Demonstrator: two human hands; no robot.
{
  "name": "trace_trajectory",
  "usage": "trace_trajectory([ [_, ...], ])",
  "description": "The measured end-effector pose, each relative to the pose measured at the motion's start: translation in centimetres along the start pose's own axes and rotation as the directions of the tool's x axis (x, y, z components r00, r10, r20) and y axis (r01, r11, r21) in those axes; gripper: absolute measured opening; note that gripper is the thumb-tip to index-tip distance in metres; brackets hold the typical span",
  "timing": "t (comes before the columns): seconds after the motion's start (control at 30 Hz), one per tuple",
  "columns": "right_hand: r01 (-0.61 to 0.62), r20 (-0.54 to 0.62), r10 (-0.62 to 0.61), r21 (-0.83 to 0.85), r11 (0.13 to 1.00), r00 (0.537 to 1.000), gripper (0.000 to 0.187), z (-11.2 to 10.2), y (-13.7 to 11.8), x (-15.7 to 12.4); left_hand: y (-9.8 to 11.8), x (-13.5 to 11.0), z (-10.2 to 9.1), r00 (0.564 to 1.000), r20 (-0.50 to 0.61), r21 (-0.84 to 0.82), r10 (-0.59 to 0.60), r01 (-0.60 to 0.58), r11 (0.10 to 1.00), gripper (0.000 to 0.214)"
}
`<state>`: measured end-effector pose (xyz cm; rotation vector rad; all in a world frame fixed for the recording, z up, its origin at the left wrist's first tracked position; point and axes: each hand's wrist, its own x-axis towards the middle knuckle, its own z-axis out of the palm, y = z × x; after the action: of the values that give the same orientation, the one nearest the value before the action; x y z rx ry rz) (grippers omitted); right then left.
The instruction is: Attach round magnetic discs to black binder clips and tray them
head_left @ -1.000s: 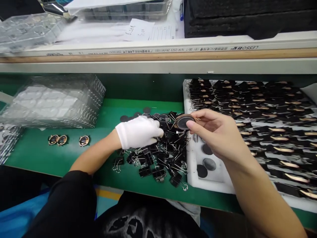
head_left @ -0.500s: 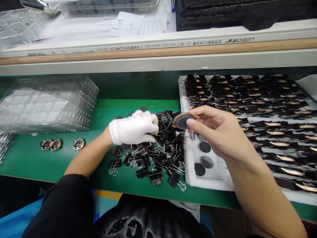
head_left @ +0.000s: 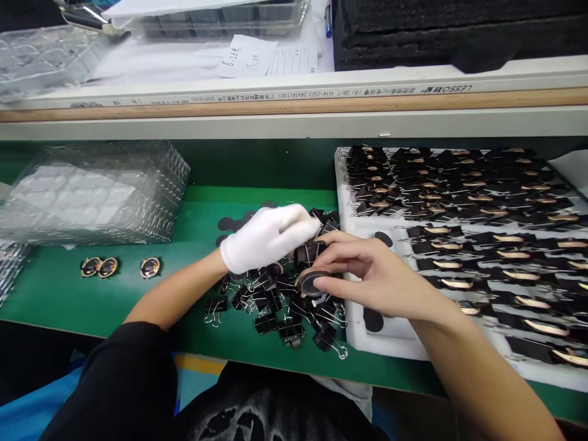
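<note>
Between the thumb and fingers of my bare right hand (head_left: 362,269) is a round gold-rimmed piece (head_left: 301,283) with a dark grey disc against its face. My left hand (head_left: 273,236), in a white glove, is closed on a black binder clip (head_left: 309,252) just above that piece; the gloved fingers partly hide the grip. Below both hands lies a heap of loose black binder clips (head_left: 264,297) with silver wire handles. Several dark discs (head_left: 226,224) lie on the green tabletop beyond my left wrist.
On the right, a white foam tray (head_left: 356,334) holds rows of clipped gold-rimmed pieces (head_left: 509,254) and loose dark discs. Stacked clear plastic trays (head_left: 92,196) stand at left, with three gold-rimmed round pieces (head_left: 150,267) in front. A shelf ledge (head_left: 294,125) crosses behind.
My right hand has moved left and toward me with the round piece. My gloved left hand has lifted rightward from the heap, now with a binder clip, and the hands have come together.
</note>
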<state>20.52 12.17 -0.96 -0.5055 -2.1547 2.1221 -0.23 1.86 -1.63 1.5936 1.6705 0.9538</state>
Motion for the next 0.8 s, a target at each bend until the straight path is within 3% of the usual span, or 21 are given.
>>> trace_trajectory([
  [0.1, -0.015, -0.074, 0.041, 0.313, 0.950, 0.996, 0.016, -0.2, 0.3, 0.2, -0.6, -0.1, 0.9, 0.992, -0.122, -0.144, -0.014, -0.004, 0.989, 0.051],
  [0.17, -0.015, -0.134, 0.095, 0.503, 0.864, 0.986, 0.019, -0.3, 0.5, 0.4, -0.7, -0.3, 1.0, 0.995, -0.072, -0.038, 0.075, -0.078, 0.996, 0.051],
  [0.27, -0.030, -0.138, 0.151, 0.634, 0.772, 0.979, 0.022, -0.2, 0.5, 0.6, -0.6, -0.4, 1.1, 0.990, 0.002, 0.185, 0.141, -0.139, 0.973, 0.047],
  [0.37, -0.059, -0.109, 0.179, 0.679, 0.732, 0.978, 0.021, -0.1, 0.1, 0.7, -0.5, -0.4, 1.3, 0.989, -0.041, 0.297, 0.144, -0.126, 0.947, 0.048],
  [0.5, -0.079, -0.094, 0.202, 0.702, 0.707, 0.975, 0.019, -0.2, -0.2, 0.8, -0.4, 0.0, 1.2, 0.968, -0.016, 0.295, 0.249, -0.234, 0.926, 0.041],
  [0.6, -0.053, -0.111, 0.171, 0.671, 0.740, 0.979, 0.016, -0.6, -0.2, 0.8, 0.0, 0.2, 0.5, 0.974, 0.076, 0.148, 0.214, -0.224, 0.963, 0.042],
  [0.7, -0.011, -0.170, 0.139, 0.596, 0.803, 0.976, 0.015, -0.9, 0.0, 0.6, 0.1, 0.2, -0.1, 0.957, 0.267, -0.068, 0.112, -0.097, 0.993, 0.050],
  [0.8, 0.028, -0.252, 0.127, 0.531, 0.847, 0.959, 0.016, -0.9, 0.2, 0.5, -0.3, 0.2, 0.1, 0.965, 0.250, -0.096, 0.079, -0.057, 0.994, 0.053],
])
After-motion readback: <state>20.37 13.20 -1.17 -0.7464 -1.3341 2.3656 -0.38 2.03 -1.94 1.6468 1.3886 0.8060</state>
